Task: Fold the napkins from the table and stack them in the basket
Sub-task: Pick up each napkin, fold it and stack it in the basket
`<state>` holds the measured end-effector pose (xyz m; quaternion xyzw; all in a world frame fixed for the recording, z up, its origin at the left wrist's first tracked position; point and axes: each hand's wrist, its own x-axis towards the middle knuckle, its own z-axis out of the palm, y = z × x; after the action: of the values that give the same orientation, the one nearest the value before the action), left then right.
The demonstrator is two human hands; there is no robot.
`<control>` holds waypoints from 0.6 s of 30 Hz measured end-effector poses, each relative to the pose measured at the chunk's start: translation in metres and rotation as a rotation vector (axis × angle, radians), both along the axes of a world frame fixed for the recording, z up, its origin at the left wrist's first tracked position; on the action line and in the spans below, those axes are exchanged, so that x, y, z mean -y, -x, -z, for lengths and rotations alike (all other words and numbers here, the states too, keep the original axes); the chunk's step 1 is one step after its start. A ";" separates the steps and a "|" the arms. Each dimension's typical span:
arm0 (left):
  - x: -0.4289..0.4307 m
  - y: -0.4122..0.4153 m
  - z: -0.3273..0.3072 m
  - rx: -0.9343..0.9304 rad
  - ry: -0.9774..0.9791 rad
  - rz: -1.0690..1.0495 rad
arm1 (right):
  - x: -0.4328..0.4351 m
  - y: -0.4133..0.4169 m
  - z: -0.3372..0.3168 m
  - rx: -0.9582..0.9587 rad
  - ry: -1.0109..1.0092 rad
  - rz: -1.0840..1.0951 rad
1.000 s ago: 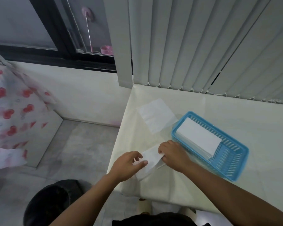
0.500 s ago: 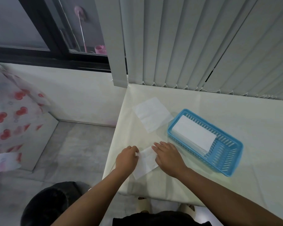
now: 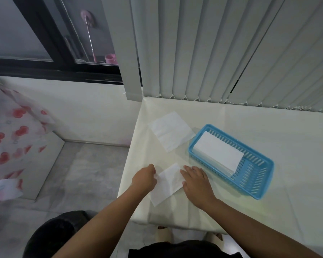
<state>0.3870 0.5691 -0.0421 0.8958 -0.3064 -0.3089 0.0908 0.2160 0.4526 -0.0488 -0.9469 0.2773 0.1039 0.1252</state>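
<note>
The half-folded napkin (image 3: 166, 184) lies near the table's (image 3: 268, 131) front-left corner, between both hands. The right hand (image 3: 196, 180) lies flat with straight fingers on its right edge, probably to pin the layers and set the crease. The left hand (image 3: 145, 178) curls over the left edge; its fingertips are hidden, so I cannot tell whether its grip pinches the paper. A stack (image 3: 218, 152) already sits in the basket (image 3: 266, 180), just right of the hands. One open napkin (image 3: 171, 134) waits behind.
</note>
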 end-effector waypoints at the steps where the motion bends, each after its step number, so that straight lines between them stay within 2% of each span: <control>1: 0.001 -0.001 -0.002 -0.009 -0.013 0.003 | -0.002 0.000 -0.002 0.020 -0.019 0.018; 4: 0.005 -0.002 -0.007 -0.022 -0.032 0.016 | -0.009 -0.003 -0.012 0.111 -0.092 0.097; 8: 0.007 -0.009 -0.014 -0.098 0.162 -0.172 | -0.012 -0.009 -0.021 0.248 -0.213 0.238; 12: 0.005 -0.018 -0.028 -0.443 0.448 -0.521 | -0.013 -0.004 -0.022 0.360 -0.473 0.444; 16: 0.004 -0.017 -0.028 -0.763 0.587 -0.780 | -0.020 -0.008 -0.026 0.246 -0.644 0.527; 18: 0.005 -0.012 -0.026 -0.861 0.635 -0.838 | -0.027 -0.013 -0.032 0.244 -0.853 0.639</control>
<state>0.3987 0.5639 -0.0162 0.6661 0.0543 -0.4716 0.5753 0.2292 0.4794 -0.0165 -0.6859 0.4679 0.0533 0.5548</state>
